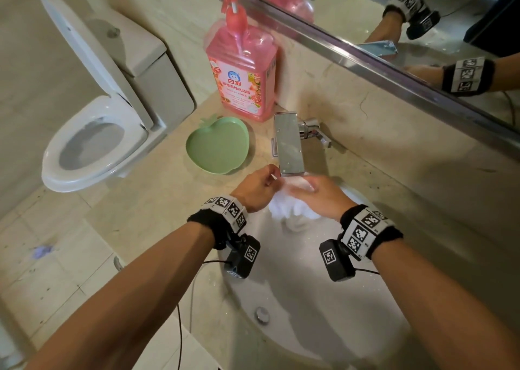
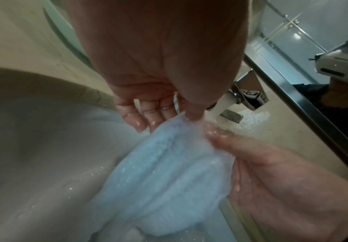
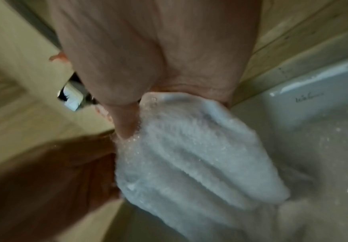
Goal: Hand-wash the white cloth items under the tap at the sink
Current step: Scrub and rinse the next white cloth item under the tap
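You wore black wristbands (image 1: 209, 230) with white square-code tags, and black cabled cameras (image 1: 242, 257) hung under each bare forearm.

Dim warm light; blurred wrist views, wide-angle edge distortion.

You're in a home bathroom: toilet (image 1: 92, 133) with lid up beside a stone counter (image 1: 157, 201), basin (image 1: 309, 299) under a chrome tap (image 1: 289, 144), wall mirror (image 1: 422, 18), pink soap bottle (image 1: 242, 71), green dish (image 1: 218, 146)
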